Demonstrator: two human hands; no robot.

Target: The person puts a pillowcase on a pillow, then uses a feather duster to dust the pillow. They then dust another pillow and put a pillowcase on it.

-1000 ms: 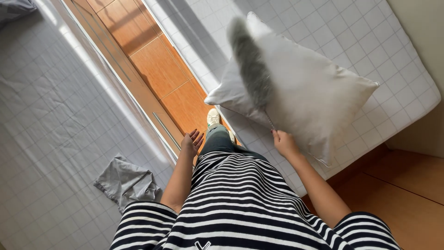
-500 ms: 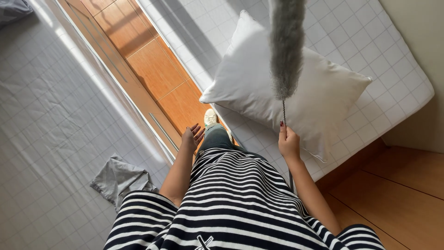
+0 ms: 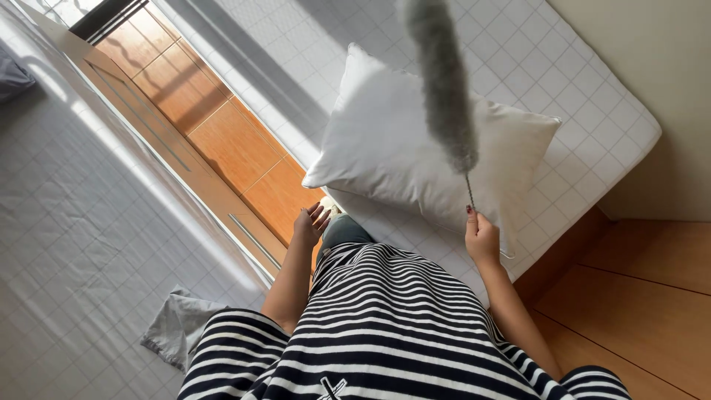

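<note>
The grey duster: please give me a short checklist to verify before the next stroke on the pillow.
1. Right hand grips the grey duster by its thin handle: ok.
2. Duster head is above the white pillow: ok.
3. Duster touches the pillow: cannot tell.
4. Pillow lies fully on the white mattress: ok.
5. Left hand is free, fingers open, holding nothing: ok.
6. Grey cloth lies away from the pillow: ok.

A pillow (image 3: pixel 415 155) lay on the mattress (image 3: pixel 592 126) ahead on the right, a duster (image 3: pixel 443 81) rose above it from the right hand (image 3: pixel 481 238), the left hand (image 3: pixel 309 224) hung over the floor strip (image 3: pixel 237 148) between that mattress and another mattress (image 3: pixel 74 222) bearing a cloth (image 3: pixel 174 330).
</note>
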